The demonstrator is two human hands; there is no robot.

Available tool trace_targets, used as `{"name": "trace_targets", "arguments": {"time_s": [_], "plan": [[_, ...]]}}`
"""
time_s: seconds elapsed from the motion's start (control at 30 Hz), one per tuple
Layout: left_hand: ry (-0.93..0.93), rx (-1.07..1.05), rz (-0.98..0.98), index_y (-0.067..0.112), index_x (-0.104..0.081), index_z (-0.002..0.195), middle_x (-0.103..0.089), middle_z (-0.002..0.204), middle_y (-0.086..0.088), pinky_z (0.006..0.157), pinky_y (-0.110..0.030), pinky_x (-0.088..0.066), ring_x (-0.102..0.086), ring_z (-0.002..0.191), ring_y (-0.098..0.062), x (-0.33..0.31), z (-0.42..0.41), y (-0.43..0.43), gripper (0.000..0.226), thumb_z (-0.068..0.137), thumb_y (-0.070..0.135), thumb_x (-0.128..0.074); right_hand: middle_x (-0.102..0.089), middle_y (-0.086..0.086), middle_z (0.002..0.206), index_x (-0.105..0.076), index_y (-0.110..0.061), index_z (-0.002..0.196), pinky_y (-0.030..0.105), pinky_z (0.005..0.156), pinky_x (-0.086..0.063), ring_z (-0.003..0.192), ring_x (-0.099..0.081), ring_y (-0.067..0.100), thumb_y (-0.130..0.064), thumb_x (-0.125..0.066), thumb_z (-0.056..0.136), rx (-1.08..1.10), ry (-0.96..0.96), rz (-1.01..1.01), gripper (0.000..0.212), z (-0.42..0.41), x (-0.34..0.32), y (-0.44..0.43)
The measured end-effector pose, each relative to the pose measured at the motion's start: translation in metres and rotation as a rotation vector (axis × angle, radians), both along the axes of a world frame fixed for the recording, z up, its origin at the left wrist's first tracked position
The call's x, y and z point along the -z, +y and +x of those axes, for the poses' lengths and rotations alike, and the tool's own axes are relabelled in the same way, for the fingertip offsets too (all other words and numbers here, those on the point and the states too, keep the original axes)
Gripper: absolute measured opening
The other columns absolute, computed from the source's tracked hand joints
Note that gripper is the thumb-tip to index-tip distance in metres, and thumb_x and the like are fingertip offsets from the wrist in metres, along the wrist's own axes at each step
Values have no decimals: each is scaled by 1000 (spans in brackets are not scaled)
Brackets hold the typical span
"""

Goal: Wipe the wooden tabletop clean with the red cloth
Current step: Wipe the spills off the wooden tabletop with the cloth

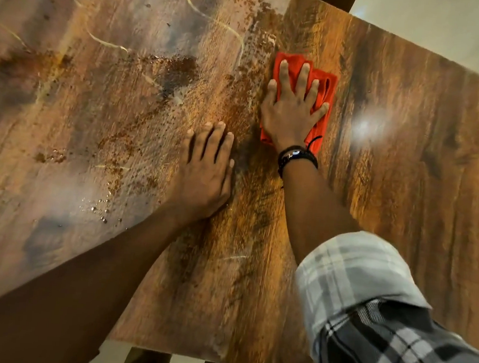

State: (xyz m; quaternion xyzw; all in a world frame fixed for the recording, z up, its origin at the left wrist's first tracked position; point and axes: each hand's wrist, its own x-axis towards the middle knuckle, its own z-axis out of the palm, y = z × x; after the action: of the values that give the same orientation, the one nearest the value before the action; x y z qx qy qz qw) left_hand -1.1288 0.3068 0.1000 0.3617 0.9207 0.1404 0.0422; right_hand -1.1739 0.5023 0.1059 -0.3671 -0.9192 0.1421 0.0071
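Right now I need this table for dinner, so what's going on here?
A person is wiping the wooden tabletop. The right hand presses flat, fingers spread, on the red cloth, while the left hand rests flat on the bare wood beside it. Brown specks and smears cover the part left of the cloth; the part to its right looks cleaner.

Warm dim light — glare spot on tabletop (366, 127), motion blur, edges warped.

Brown wood-grain rectangular tabletop (405, 195): L part coated w/ brown speckled residue (181, 69), pale yellow streaks (111, 44), few droplets (99, 212). Folded red cloth (329, 86) laid flat betw. soiled & clean areas.
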Motion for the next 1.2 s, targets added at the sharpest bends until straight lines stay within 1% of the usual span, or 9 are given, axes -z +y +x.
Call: {"name": "trace_targets", "arguments": {"time_s": [0.17, 0.23, 0.37, 0.47, 0.57, 0.67, 0.87, 0.97, 1.2], "plan": [[-33, -1, 6, 5, -32, 150, -27, 158, -17, 120, -55, -14, -20, 148, -34, -2, 1, -2, 56, 103, 33, -22, -8, -1, 167, -17, -41, 156, 66, 117, -7, 153, -11, 29, -50, -27, 104, -64, 21, 40, 54, 87, -1, -70], [-47, -1, 13, 5, -32, 150, -27, 159, -16, 120, -55, -13, -20, 148, -34, -3, 1, -3, 57, 102, 33, -20, -7, -1, 168, -17, -41, 156, 65, 117, -6, 153, -9, 28, -50, -28, 104, -58, 26, 19, 55, 133, -3, -109], [-80, 12, 22, 6, -33, 151, -27, 159, -15, 120, -54, -13, -22, 147, -34, -7, 0, -4, 60, 99, 33, -17, 2, -1, 168, -6, -38, 158, 62, 119, -3, 154, 1, 25, -49, -29, 103, -81, -78, 7, 60, 225, -9, -184], [-90, 24, 16, 6, -32, 151, -27, 160, -14, 120, -54, -13, -22, 147, -34, -10, -2, -5, 64, 96, 34, -16, 0, -2, 168, -6, -37, 158, 58, 116, -8, 154, -4, 25, -51, -28, 103, -120, -114, 12, 61, 255, -9, -198], [-112, 14, 30, 7, -32, 151, -26, 160, -13, 121, -52, -11, -20, 148, -32, -8, -2, -4, 63, 96, 33, -16, 0, -3, 168, -6, -41, 157, 62, 117, -9, 154, -1, 24, -50, -27, 103, -162, -103, 12, 59, 246, -11, -178], [-106, 12, 39, 7, -32, 151, -27, 160, -13, 121, -52, -11, -20, 148, -31, -7, -3, -3, 61, 97, 31, -19, 1, 1, 168, -10, -40, 158, 67, 117, 0, 154, 3, 26, -49, -28, 103, -157, -81, 45, 58, 209, -7, -153], [-83, 26, 10, 7, -33, 150, -28, 159, -14, 120, -53, -14, -23, 148, -32, -3, -4, -5, 60, 96, 30, -24, -11, 4, 167, -18, -38, 157, 67, 116, -4, 153, -8, 31, -50, -23, 104, -41, 3, 96, 55, 97, 4, -81], [-67, 25, 13, 8, -33, 151, -28, 159, -12, 120, -53, -13, -21, 148, -31, 0, -3, -3, 59, 96, 29, -25, -8, 3, 167, -15, -39, 157, 69, 116, -3, 153, -6, 32, -51, -20, 103, -23, -15, 61, 56, 56, 4, -55], [-109, 9, 126, 6, -42, 145, -37, 155, -13, 120, -52, -14, -27, 146, -31, -2, -5, -6, 59, 95, 31, -25, -2, 3, 168, -10, -38, 158, 68, 117, -4, 154, -4, 31, -51, -21, 104, -29, -24, 46, 56, 65, 4, -68]]}}
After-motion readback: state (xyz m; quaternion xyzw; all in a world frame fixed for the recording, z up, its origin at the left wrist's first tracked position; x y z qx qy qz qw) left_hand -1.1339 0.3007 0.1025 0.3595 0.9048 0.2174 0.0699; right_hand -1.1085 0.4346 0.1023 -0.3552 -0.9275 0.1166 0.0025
